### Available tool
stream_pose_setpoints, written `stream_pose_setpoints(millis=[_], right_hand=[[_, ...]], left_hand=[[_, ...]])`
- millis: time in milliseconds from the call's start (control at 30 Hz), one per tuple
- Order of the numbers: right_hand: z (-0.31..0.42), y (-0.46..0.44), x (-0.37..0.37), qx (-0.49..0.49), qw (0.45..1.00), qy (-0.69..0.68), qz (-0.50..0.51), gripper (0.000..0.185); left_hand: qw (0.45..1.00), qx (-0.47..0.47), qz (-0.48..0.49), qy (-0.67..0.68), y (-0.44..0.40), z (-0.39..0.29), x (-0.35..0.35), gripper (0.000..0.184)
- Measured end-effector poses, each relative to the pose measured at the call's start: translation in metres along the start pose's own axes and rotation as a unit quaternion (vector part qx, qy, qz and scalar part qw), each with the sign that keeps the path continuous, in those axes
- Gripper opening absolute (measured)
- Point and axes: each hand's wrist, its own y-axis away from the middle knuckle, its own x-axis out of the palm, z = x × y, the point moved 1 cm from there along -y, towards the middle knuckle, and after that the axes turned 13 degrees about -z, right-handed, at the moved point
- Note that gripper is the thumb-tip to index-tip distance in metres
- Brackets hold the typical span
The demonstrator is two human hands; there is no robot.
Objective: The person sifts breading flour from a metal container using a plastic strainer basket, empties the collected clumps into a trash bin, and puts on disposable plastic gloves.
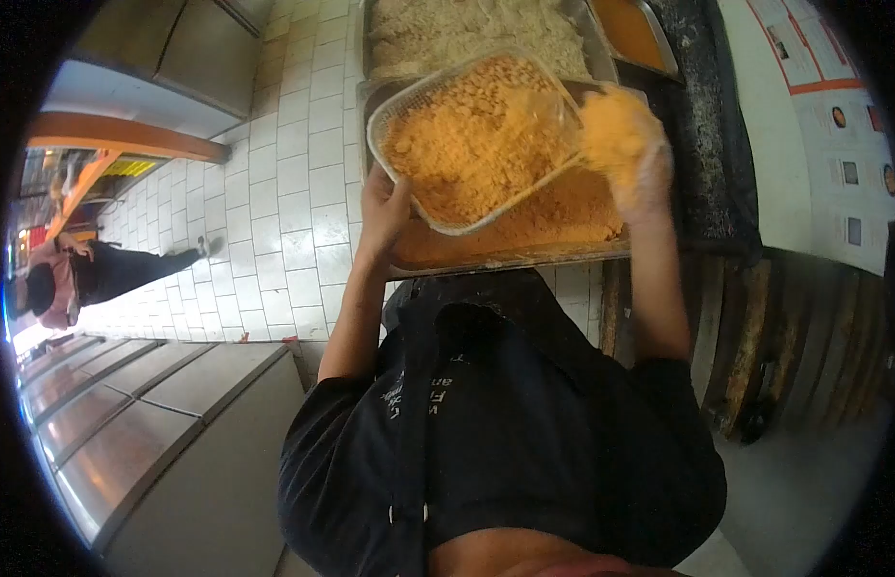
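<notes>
A mesh basket point(409, 199) full of orange crumbs point(481, 135) is tilted over a large tray point(524, 258) with orange powder in it. My left hand point(385, 207) grips the basket's lower left rim, its thumb over the edge. To the right of the basket my right hand point(646, 173) is raised, blurred by motion, its fingers around a clump of orange crumbs point(616, 130) at the basket's right rim. Some crumbs inside the basket are blurred too.
Behind lies a tray of pale flour point(476, 34), with a small pan of orange liquid point(635, 34) at its right. Printed sheets point(832, 125) are on the right. Steel counters point(149, 413) stand at the lower left. Another person point(73, 279) is on the tiled floor point(274, 202) at far left.
</notes>
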Motion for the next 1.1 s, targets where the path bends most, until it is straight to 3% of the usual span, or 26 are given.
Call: stream_pose_setpoints(millis=[33,67,100,167,233,267,300,333,367,400,467,500,533,600,633,667,700,767,800,867,900,933,967,1033,1067,1100], right_hand=[[-0.011,-0.004,0.0,-0.002,1.0,0.001,0.009,0.044],[-0.027,-0.007,-0.002,-0.268,0.899,0.319,0.137,0.04],[-0.034,-0.008,0.005,-0.487,0.619,0.57,0.235,0.037],[-0.036,-0.015,0.012,-0.268,0.667,0.684,0.125,0.031],[-0.035,-0.033,0.004,-0.119,0.775,0.619,0.036,0.041],[-0.015,-0.024,0.02,-0.08,0.744,0.663,-0.001,0.042],[-0.037,-0.039,-0.005,-0.03,0.822,0.568,0.004,0.043],[-0.058,-0.054,-0.031,0.024,0.885,0.465,0.002,0.045],[-0.063,-0.064,-0.055,0.107,0.898,0.427,0.014,0.043],[-0.067,-0.069,-0.069,0.18,0.924,0.337,-0.014,0.041],[-0.073,-0.074,-0.1,0.146,0.94,0.309,0.009,0.041],[-0.039,-0.048,-0.055,0.149,0.899,0.412,0.008,0.043],[-0.049,-0.053,-0.07,0.068,0.865,0.496,-0.03,0.041],[-0.057,-0.056,-0.069,-0.028,0.819,0.567,-0.078,0.039],[-0.06,-0.053,-0.064,-0.084,0.795,0.598,-0.053,0.034],[-0.058,-0.047,-0.057,-0.134,0.765,0.63,-0.032,0.031],[-0.081,-0.043,-0.094,-0.134,0.768,0.625,-0.044,0.031],[-0.112,-0.056,-0.102,-0.01,0.754,0.653,-0.074,0.031],[-0.093,-0.047,-0.099,0.011,0.788,0.608,-0.099,0.031],[-0.061,-0.036,-0.107,0.039,0.859,0.499,-0.11,0.032],[-0.052,-0.035,-0.117,0.048,0.892,0.438,-0.097,0.033],[-0.059,-0.037,-0.127,0.046,0.891,0.438,-0.106,0.033],[-0.081,-0.04,-0.14,-0.012,0.897,0.432,-0.098,0.034],[-0.132,-0.044,-0.173,-0.125,0.894,0.42,-0.092,0.037],[-0.153,-0.049,-0.171,-0.312,0.852,0.419,-0.032,0.033],[-0.095,-0.033,-0.096,0.012,0.863,0.496,-0.096,0.026]], left_hand=[[1.0,0.004,0.01,-0.002,-0.001,-0.004,0.0,0.042],[1.0,-0.001,0.007,-0.004,-0.002,-0.005,-0.001,0.041],[1.0,0.005,0.0,0.001,-0.004,-0.001,-0.004,0.041],[0.998,-0.017,0.042,0.049,-0.011,0.007,-0.009,0.039],[0.999,-0.015,0.029,-0.015,-0.001,-0.012,0.0,0.038],[0.999,-0.012,0.019,-0.041,-0.004,-0.008,-0.006,0.038],[0.993,0.083,0.013,-0.085,-0.012,0.006,-0.012,0.04],[0.989,0.066,-0.006,-0.132,-0.002,-0.016,-0.007,0.04],[0.982,0.029,-0.012,-0.185,-0.008,-0.015,-0.008,0.039],[0.985,0.07,0.016,-0.158,-0.023,0.004,-0.01,0.039],[0.974,0.087,0.022,-0.206,-0.025,-0.01,-0.006,0.044],[0.972,0.061,0.042,-0.222,-0.03,-0.01,-0.005,0.045],[0.953,0.171,0.021,-0.248,-0.044,0.013,0.0,0.042],[0.94,0.225,-0.011,-0.258,-0.044,0.011,0.003,0.041],[0.926,0.268,-0.028,-0.265,-0.046,0.008,0.009,0.041],[0.925,0.19,-0.063,-0.322,-0.056,0.008,0.005,0.042],[0.882,0.208,-0.06,-0.419,-0.045,0.026,0.01,0.044],[0.908,0.142,-0.096,-0.383,-0.058,0.023,0.012,0.043],[0.908,0.139,-0.09,-0.384,-0.039,0.028,0.025,0.043],[0.877,0.269,0.008,-0.397,-0.02,0.017,0.047,0.031],[0.876,0.275,0.014,-0.396,-0.028,0.021,0.046,0.031],[0.864,0.267,0.073,-0.421,-0.038,0.035,0.044,0.026],[0.848,0.258,0.136,-0.442,-0.046,0.041,0.045,0.023],[0.833,0.232,0.12,-0.487,-0.065,0.017,0.024,0.025],[0.822,0.227,0.105,-0.512,-0.069,0.012,0.02,0.029],[0.814,0.265,0.006,-0.518,-0.064,0.008,0.023,0.031]])
